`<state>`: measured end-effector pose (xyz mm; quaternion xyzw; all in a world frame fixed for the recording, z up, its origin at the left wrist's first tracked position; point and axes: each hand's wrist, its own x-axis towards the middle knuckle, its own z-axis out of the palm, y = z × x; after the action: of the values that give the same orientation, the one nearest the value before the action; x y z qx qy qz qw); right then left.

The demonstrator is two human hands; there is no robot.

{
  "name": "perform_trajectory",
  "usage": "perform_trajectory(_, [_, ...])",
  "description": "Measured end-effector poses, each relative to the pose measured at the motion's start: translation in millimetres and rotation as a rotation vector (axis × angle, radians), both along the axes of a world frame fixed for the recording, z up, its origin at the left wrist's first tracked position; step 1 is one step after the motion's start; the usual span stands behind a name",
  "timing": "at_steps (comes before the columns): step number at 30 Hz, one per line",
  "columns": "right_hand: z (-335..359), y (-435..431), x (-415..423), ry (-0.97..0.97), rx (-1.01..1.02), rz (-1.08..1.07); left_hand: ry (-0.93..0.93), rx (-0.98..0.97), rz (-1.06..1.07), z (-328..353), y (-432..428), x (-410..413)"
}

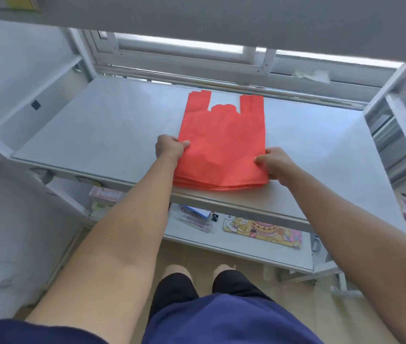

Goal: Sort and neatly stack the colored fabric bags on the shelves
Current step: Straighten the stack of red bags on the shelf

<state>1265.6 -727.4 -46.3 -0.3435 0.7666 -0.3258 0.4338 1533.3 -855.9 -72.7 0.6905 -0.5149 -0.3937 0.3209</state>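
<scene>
A flat stack of red fabric bags (221, 145) lies on the grey shelf (97, 125), handles pointing to the back, its near edge close to the shelf's front edge. My left hand (169, 148) grips the stack's left side, thumb on top of the fabric. My right hand (275, 165) holds the right side near the front corner, thumb pressed on the top bag. Both forearms reach in from below. No bags of another colour are in view.
A lower shelf (246, 247) carries a cartoon-printed flat packet (262, 232), packs of pens (194, 218) and a box (105, 197). An upper shelf board (221, 18) hangs overhead. Shelf posts stand left and right; drawers (400, 155) sit at the right.
</scene>
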Motion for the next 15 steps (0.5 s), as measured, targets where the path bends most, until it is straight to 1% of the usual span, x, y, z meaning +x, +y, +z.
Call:
perform_trajectory(4, [1,3,9,-0.045,0.032,0.026,-0.082,-0.004,-0.015,1,0,5])
perform_trajectory(11, [6,11,19,-0.046,0.033,0.013,-0.075,-0.050,-0.098,13,11,13])
perform_trajectory(13, [10,17,19,-0.019,0.031,-0.033,-0.150,-0.117,-0.132,24,20,9])
perform_trajectory(14, [15,21,18,0.015,0.024,-0.048,-0.227,-0.186,-0.154,31,25,5])
perform_trajectory(15, [21,27,17,0.097,0.027,-0.034,-0.310,-0.278,-0.190,38,32,0])
